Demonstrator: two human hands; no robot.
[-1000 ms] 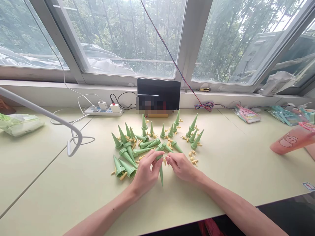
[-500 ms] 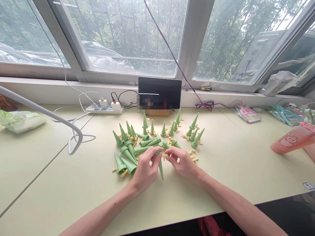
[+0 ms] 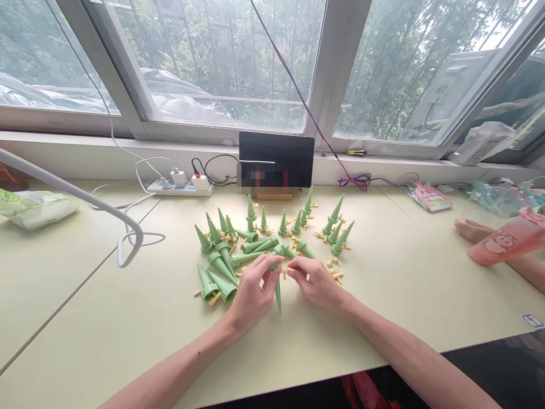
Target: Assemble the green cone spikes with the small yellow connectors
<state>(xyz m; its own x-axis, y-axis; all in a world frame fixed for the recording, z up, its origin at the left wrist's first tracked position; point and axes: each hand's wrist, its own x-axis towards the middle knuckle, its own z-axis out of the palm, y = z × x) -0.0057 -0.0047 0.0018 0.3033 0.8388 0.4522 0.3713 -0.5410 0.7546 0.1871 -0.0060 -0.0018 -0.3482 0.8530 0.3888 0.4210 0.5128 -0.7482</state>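
Note:
Between thumb and fingers, my left hand grips a green plastic plant-watering spike, its tip pointing down toward me. My right hand pinches a small yellow valve against the side of that spike; my fingers hide how far it is inserted. Just beyond my hands lie several loose green spikes on their sides. Farther back, more green spikes stand upright on their wide ends, some with yellow valves in their sides. Loose yellow valves are scattered to the right of the pile.
A dark tablet stands at the back by the window, near a power strip. A white curved tube crosses the left side. At right, another person's hand rests behind a pink cup.
Another person's hand and forearm have come onto the table at the right, behind the pink cup. My own hands have barely shifted and keep hold of the spike and the valve.

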